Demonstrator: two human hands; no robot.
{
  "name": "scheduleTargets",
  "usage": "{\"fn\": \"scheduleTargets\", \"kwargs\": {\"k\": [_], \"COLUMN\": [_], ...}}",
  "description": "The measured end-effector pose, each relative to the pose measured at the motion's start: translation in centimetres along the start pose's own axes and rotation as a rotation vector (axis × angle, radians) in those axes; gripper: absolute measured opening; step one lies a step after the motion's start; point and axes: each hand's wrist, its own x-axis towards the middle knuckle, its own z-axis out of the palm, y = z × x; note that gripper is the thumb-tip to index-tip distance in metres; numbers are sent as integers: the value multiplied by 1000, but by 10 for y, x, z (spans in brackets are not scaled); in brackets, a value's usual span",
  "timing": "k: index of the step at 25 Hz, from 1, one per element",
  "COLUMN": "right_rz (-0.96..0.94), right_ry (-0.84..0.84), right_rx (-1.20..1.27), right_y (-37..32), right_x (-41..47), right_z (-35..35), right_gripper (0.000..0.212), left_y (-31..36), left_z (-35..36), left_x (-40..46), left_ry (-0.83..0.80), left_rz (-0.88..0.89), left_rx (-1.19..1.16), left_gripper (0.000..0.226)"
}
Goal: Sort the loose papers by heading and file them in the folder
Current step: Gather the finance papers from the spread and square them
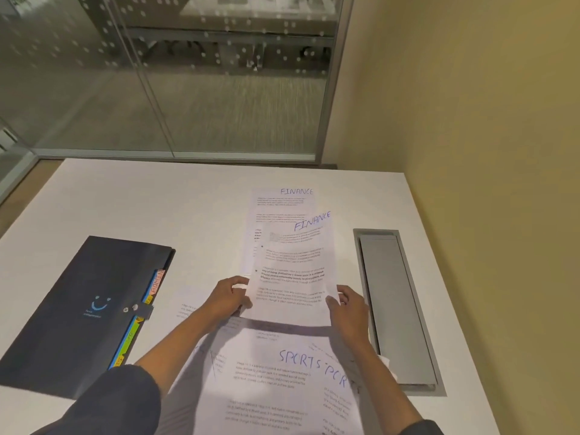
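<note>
- Holding a FINANCE sheet [293,271] by its lower side edges — left hand [229,298] pinches the left edge, right hand [346,304] pinches the right. It hangs above the table [157,199], over the FINANCE sheet already lying flat [276,202] further back.
- Risk: the held sheet is skewed against the one below. Dropped like that, the pile fans out and is hard to square later.
- Risk: grip sits only at the bottom, so the top end can flop or curl and land folded.
- Risk: the SPORTS papers [282,372] lie loose and overlapping right under the forearms. A sleeve drag shifts them, or mixes them with the FINANCE pile.
- Risk: the cable hatch [395,306] lies just right of the right hand — a sheet sliding that way can catch its lip.
- Folder [84,309] is at the left, strap fastened, well apart from the piles. Nothing looks filed yet; its tabs are too small to read in full, so misfiling stays possible.
</note>
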Motion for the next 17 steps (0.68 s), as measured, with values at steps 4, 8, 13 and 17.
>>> {"fn": "scheduleTargets", "kwargs": {"k": [4, 8, 13, 17], "right_rz": [-3, 38, 55, 59], "right_ry": [35, 87, 48, 45], "right_rx": [27, 46, -75, -156], "right_y": [-14, -33, -46, -46], "right_x": [32, 73, 116, 143], "right_z": [11, 27, 40, 49], "right_gripper": [18, 16, 20, 21], "left_y": [12, 27, 32, 35], "left_z": [-4, -8, -16, -22], "left_x": [30, 62, 98, 123], "left_ry": [117, 172, 240, 321], "left_rz": [88, 144, 107, 119], "left_rx": [10, 25, 93, 188], "left_gripper": [40, 38, 34, 31]}}
